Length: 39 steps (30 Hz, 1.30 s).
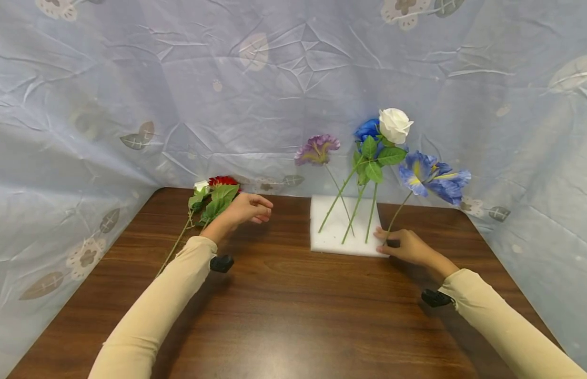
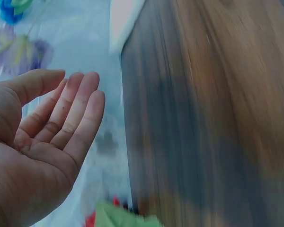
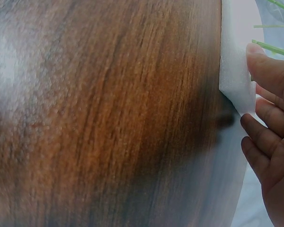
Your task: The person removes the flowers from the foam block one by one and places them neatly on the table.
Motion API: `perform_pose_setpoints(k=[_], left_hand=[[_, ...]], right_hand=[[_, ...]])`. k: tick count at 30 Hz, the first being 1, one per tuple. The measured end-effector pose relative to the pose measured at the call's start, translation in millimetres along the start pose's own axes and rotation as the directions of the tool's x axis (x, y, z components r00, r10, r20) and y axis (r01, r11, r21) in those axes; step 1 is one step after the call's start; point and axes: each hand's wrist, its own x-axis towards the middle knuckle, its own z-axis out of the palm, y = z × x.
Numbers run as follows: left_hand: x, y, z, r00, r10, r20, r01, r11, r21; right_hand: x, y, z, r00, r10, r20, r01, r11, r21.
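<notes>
1. Pinching low on the stem of the blue iris (image 1: pixel 437 181), the right hand (image 1: pixel 409 246) was at the right edge of the white foam block (image 1: pixel 326 242), right of centre in the head frame.
2. The left hand (image 1: pixel 246 208) held nothing, its fingers loosely extended, left of centre.
3. Doing this step well seemed to call for a grip close to the stem's lower end, so that it would not bend, and a straight push away from the foam's edge, which might tear.
4. The light foam could slide or tip; the left hand, apart from it, would have served well as a brace.
5. Above the block, the purple flower (image 1: pixel 317 150), blue rose (image 1: pixel 367 129) and white rose (image 1: pixel 394 126) leaned on crossing stems; the red flower (image 1: pixel 223 181) lay at left on the surface (image 1: pixel 274 295).
6. Only the left wrist view bared the left palm; the right wrist view showed the thumb against the foam, but no blooms. Whether the iris's tip was in the foam, neither it nor the head view could tell.
</notes>
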Motion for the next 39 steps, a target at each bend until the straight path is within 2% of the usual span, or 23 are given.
perform_pose_setpoints(k=[10,17,23,29,39], left_hand=[[27.4,18.1,55.4,0.997,0.07,0.04,-0.068,0.996,-0.051],[40.0,15.5,81.9,0.994,0.105,0.042,-0.102,0.992,-0.075],[45.5,11.8,95.2,0.995,0.091,0.051,-0.086,0.991,-0.098],[50.1,9.5,104.5,0.992,0.115,0.059,-0.109,0.989,-0.101],[55.9,9.7,115.5,0.991,0.118,0.059,-0.113,0.99,-0.088]], right_hand=[[1.1,-2.1,0.3,1.0,-0.004,-0.006,0.003,1.0,-0.015],[0.4,-1.7,0.6,1.0,-0.015,-0.008,0.015,1.0,-0.014],[0.3,1.1,1.6,1.0,-0.023,-0.009,0.023,1.0,-0.02],[0.7,2.8,2.0,1.0,-0.012,-0.009,0.012,1.0,-0.013],[0.2,3.0,2.4,1.0,-0.012,-0.01,0.012,1.0,-0.011]])
